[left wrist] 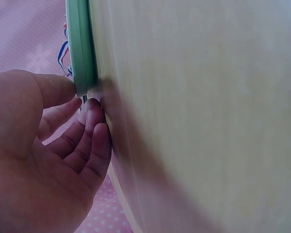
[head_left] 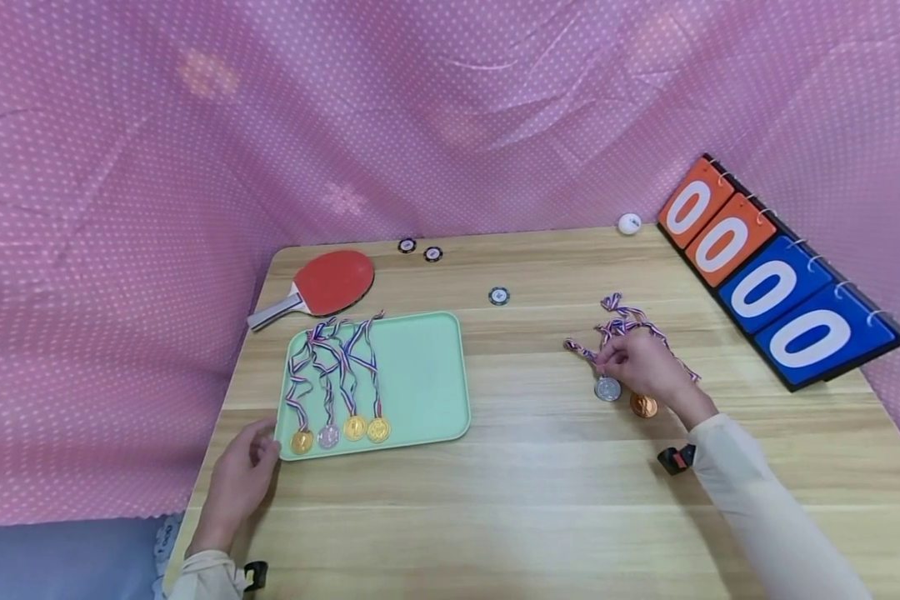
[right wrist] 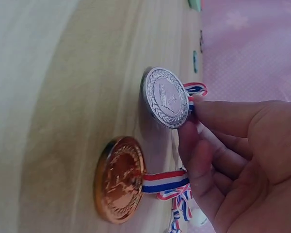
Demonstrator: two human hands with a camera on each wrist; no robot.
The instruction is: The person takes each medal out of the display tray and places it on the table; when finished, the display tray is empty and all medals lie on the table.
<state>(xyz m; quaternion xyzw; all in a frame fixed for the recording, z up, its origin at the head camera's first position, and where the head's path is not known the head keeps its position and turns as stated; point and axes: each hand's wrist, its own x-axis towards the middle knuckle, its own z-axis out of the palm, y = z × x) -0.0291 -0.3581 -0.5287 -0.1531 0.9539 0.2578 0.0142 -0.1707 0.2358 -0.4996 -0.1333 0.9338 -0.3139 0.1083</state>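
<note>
In the head view, my right hand (head_left: 640, 364) pinches the ribbon of a silver medal (right wrist: 166, 97) just above its disc. Beside it a bronze medal (right wrist: 120, 179) lies on the table, its striped ribbon (right wrist: 164, 181) running back past the fingers. My left hand (head_left: 238, 479) is at the near left corner of a light green tray (head_left: 423, 375). Its thumb touches the tray's rim from outside, the other fingers loosely bent. Three gold medals, one of them this gold medal (head_left: 378, 429), and a silver medal (head_left: 327, 435) lie in a row on the tray.
Behind the tray lies a red table tennis bat (head_left: 336, 283). Poker chips (head_left: 498, 296) and a white ball (head_left: 629, 223) are farther back on the wooden table (head_left: 525, 500). A flip scoreboard (head_left: 776, 275) reading zeros stands at right. Pink dotted cloth (head_left: 450, 108) surrounds the table.
</note>
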